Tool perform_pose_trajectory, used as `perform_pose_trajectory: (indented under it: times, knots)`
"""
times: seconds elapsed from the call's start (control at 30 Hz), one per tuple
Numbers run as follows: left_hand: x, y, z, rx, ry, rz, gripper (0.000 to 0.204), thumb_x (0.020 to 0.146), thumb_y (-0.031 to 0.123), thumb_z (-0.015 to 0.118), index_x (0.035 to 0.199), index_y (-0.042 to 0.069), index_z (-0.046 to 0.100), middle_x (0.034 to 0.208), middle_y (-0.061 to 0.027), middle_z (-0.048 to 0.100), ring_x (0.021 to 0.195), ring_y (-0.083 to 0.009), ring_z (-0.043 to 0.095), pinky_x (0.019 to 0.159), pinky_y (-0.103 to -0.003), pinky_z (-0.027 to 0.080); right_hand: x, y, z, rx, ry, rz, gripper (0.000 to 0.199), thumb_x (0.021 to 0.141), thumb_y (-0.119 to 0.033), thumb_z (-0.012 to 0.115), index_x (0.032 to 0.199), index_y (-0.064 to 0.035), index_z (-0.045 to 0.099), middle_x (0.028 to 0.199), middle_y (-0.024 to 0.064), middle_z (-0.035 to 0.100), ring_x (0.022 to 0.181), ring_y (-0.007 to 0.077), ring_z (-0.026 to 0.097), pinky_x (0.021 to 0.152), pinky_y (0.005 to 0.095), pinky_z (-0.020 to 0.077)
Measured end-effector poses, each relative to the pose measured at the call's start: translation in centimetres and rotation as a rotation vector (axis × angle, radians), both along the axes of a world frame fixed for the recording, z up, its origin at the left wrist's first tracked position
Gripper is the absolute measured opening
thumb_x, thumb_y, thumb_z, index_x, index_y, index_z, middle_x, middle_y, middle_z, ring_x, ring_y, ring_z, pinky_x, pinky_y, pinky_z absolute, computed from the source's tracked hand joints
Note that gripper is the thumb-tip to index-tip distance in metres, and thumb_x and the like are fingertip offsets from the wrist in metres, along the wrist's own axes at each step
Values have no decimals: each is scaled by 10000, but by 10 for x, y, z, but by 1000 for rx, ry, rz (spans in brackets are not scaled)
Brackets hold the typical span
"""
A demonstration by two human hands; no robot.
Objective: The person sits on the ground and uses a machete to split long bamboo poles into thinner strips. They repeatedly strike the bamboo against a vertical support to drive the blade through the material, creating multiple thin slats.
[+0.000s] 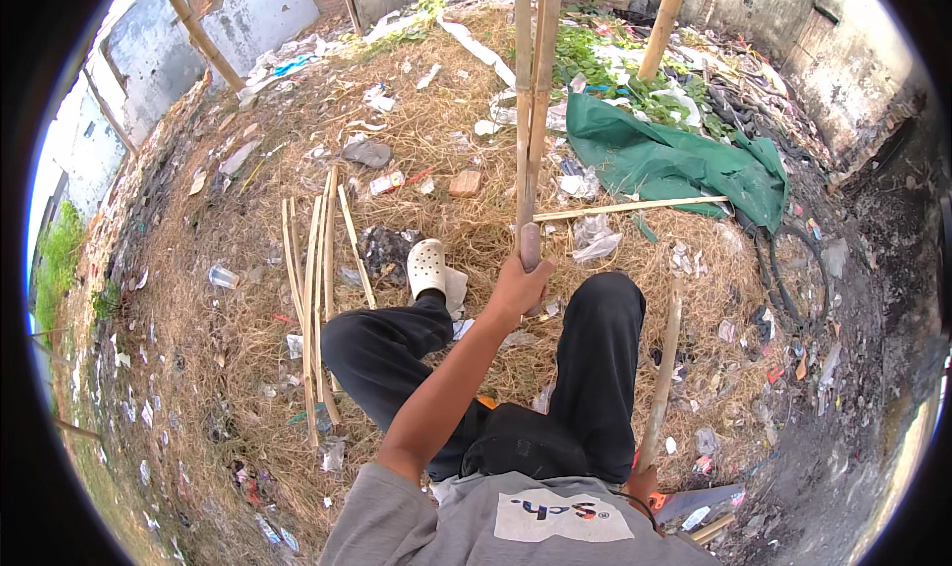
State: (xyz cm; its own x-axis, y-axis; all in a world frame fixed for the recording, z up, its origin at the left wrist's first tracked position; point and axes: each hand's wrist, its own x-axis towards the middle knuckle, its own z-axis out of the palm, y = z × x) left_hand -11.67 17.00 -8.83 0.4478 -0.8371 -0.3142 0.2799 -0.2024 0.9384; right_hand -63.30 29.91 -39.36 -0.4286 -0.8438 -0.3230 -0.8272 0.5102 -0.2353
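My left hand [521, 290] is closed around the brown handle of what looks like a machete [531, 241], between my knees. Its narrow blade lines up with a tall bamboo pole [536, 90], split lengthwise with a gap between the halves; how deep the blade sits is hard to tell. Low on the right, my right hand [643, 484] grips the near end of a thick wooden stick [666, 368], which points away beside my right knee. A saw [689, 504] with an orange handle lies next to that hand, partly hidden by my shirt.
Several split bamboo strips [315, 288] lie left of my bent leg. One bamboo strip [635, 207] reaches right toward a green tarp [674, 160]. Black hose [793, 279] coils below it. Dry grass carries scattered litter and a brick [465, 183]; upright poles [662, 26] and walls stand behind.
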Motion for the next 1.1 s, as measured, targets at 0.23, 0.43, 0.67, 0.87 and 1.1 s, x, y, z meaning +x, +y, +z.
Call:
perform_pose_trajectory:
  times: [0.23,0.43,0.67,0.87,1.1]
  knots:
    - [-9,1,0,9,63,2,274,967,263,595,1054,40,461,808,-35,555,704,-124,565,676,-286,458,49,-118,144,-375,-488,89,498,823,-175,704,1260,10,553,1198,172,621,1109,271,602,946,400,463]
    - [-19,3,-24,-95,252,1,315,1005,365,459,1054,55,469,879,-66,571,803,-154,573,756,-330,455,259,-158,392,-732,-849,856,410,852,-154,660,1214,19,576,1138,163,659,1078,276,632,953,391,474]
    - [-5,14,-1,-164,-630,323,601,1002,430,480,1350,-42,347,1349,-229,334,1258,-328,367,1040,-432,325,406,-194,258,48,-1209,695,369,904,-198,650,1144,52,524,873,113,621,752,190,626,676,350,514]
    - [31,-35,209,-714,-1171,352,1111,718,476,855,1417,-88,201,1352,-289,302,1284,-400,365,1042,-513,379,416,-176,279,-6,-1211,407,214,848,-109,626,986,41,560,694,98,605,536,187,601,475,364,465]
    - [31,-132,336,-785,-1125,259,911,803,580,743,1257,-141,422,1103,-294,570,1037,-364,589,892,-438,491,394,-194,292,117,-1139,526,160,818,-53,652,805,1,502,606,83,554,404,174,524,369,341,411]
